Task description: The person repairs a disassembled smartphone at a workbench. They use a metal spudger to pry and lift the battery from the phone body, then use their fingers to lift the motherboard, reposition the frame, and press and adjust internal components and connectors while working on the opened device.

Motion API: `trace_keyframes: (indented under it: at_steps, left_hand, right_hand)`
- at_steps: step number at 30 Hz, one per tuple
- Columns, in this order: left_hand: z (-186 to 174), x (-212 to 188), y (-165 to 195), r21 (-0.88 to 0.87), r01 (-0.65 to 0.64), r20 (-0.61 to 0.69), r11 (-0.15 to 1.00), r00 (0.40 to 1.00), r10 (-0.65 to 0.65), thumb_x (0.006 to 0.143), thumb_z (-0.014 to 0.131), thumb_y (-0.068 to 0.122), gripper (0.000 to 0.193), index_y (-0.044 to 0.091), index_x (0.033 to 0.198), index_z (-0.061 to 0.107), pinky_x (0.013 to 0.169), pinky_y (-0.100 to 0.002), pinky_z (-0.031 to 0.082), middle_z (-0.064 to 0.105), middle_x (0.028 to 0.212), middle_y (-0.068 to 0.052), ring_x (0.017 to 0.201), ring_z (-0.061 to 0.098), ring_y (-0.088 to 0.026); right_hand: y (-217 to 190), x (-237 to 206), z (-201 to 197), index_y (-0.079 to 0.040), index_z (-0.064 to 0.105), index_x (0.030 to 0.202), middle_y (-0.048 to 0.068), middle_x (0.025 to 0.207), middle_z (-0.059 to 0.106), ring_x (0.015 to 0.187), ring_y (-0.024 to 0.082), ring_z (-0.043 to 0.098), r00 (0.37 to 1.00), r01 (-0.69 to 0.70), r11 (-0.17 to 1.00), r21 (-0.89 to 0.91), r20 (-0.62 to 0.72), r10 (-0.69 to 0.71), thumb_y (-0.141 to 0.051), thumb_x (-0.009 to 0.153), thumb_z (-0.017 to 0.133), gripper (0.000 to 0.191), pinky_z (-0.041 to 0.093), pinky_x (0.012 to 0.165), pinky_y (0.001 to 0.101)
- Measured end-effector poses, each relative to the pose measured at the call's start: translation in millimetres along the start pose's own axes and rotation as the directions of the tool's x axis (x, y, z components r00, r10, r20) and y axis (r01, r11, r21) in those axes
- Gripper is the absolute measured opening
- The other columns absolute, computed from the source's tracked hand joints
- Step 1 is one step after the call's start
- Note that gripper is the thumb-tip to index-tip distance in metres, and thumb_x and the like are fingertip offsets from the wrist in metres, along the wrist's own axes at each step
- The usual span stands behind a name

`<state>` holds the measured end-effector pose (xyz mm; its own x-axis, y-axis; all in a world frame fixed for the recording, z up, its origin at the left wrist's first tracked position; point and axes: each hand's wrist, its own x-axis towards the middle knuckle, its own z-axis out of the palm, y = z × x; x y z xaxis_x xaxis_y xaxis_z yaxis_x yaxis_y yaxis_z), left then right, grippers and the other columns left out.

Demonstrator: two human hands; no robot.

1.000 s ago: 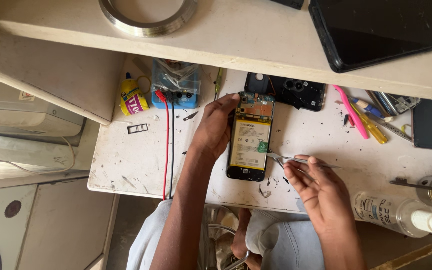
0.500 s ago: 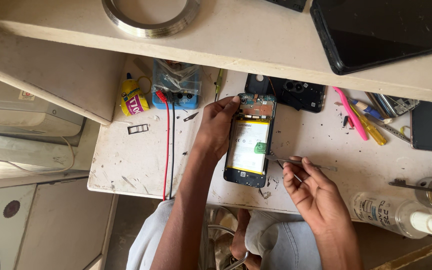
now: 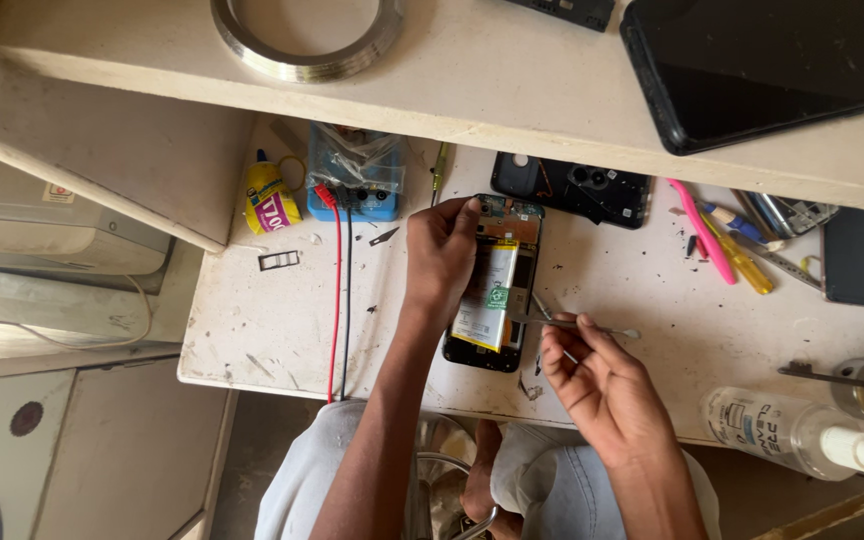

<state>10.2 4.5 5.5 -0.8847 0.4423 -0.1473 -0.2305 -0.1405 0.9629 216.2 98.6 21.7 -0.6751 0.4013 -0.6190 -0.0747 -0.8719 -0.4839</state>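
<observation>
Since half a second ago the right hand [image 3: 600, 385] has lifted its thin metal tool [image 3: 577, 324] back against the opened phone's [image 3: 494, 285] right edge, while the phone itself has barely shifted. Left to right on the white bench [image 3: 272, 320] lie a yellow glue bottle [image 3: 267, 200] and 2 test leads [image 3: 340, 300]. The left hand [image 3: 442, 255] is closed over the phone's left side, pinning it flat; the right hand's fingers pinch the tool.

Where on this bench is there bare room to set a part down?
Free: the table left of the red and black leads, below the small metal frame; also between opened phone and clear bottle. Crowded: the tools at right.
</observation>
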Motion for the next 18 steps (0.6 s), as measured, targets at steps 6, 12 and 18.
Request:
trace_keyframes:
  at_steps: [6, 12, 18]
  left_hand:
    - [-1.9, -5.2, 5.3, -0.049, 0.182, 0.062, 0.982, 0.982, -0.179, 0.105, 0.059, 0.022, 0.037, -0.011, 0.094, 0.071, 0.041, -0.031, 0.035, 0.057, 0.063, -0.004, 0.049, 0.044, -0.009]
    - [-5.7, -1.8, 3.6, -0.222, 0.191, 0.130, 0.956, 0.978, -0.165, 0.103, 0.060, 0.022, 0.035, -0.010, 0.103, 0.073, 0.056, -0.028, 0.050, 0.071, 0.077, -0.008, 0.062, 0.058, -0.009]
    - [-9.6, 6.3, -3.6, -0.011, 0.167, 0.084, 0.986, 0.983, -0.166, 0.101, 0.061, 0.028, 0.039, -0.008, 0.105, 0.075, 0.059, -0.027, 0.050, 0.071, 0.076, -0.005, 0.065, 0.059, -0.008]
  right_hand:
    - [3.2, -3.9, 11.6, 0.008, 0.064, 0.112, 0.018, 0.101, 0.068, 0.089, 0.022, 0.067, 1.000, 0.010, 0.998, -0.070, 0.030, -0.008, -0.019, 0.097, 0.068, 0.031, 0.058, 0.082, 0.0301]
    - [12.1, -10.9, 32.8, 0.005, 0.065, 0.115, 0.018, 0.105, 0.069, 0.096, 0.023, 0.068, 0.992, 0.072, 0.982, -0.176, 0.113, -0.053, -0.023, 0.098, 0.067, 0.033, 0.057, 0.086, 0.0336]
    - [17.7, -16.6, 51.2, 0.002, 0.064, 0.117, 0.020, 0.110, 0.069, 0.100, 0.026, 0.066, 0.989, 0.096, 0.972, -0.216, 0.128, -0.070, -0.029, 0.098, 0.062, 0.036, 0.055, 0.092, 0.0389]
